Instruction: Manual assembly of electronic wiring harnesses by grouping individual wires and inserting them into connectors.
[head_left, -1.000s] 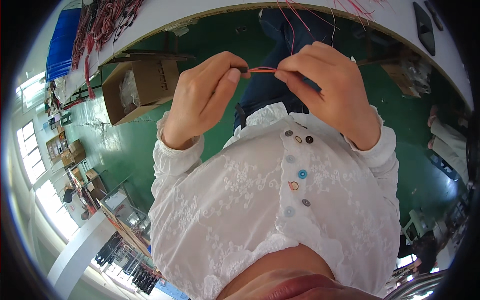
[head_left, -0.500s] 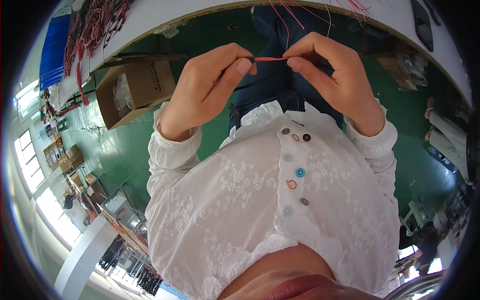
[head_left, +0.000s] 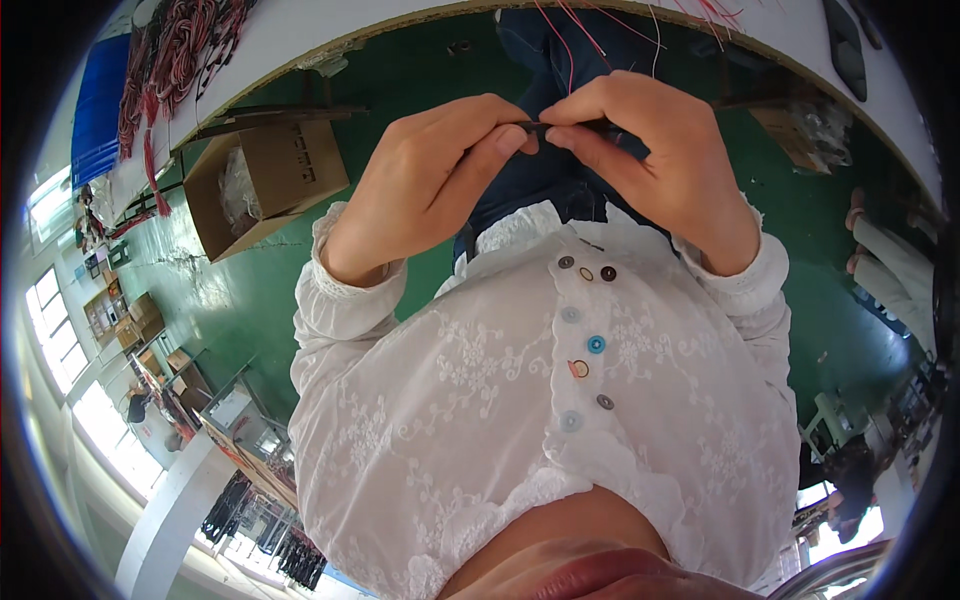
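In front of my waist, both hands are closed in pinches on a thin bundle of wires. My left hand [head_left: 435, 165] grips a black sleeve [head_left: 538, 127] between thumb and fingers. Close on its right, my right hand [head_left: 650, 140] pinches the same dark bundle, and the fingertips of the two hands nearly meet. A red wire [head_left: 571, 66] runs from behind my right fingers toward the table. What lies inside the fingers is hidden.
A pale table [head_left: 330, 22] curves across the far side, with bundled red and black wires [head_left: 190, 50] at its left and loose red wires [head_left: 705, 12] farther right. A cardboard box [head_left: 290, 165] stands on the green floor at left. A dark tool [head_left: 845, 50] lies at the table's right.
My hands have come closer together, the right one moving left. The red wires that showed between them are now out of sight, and only black shows there.
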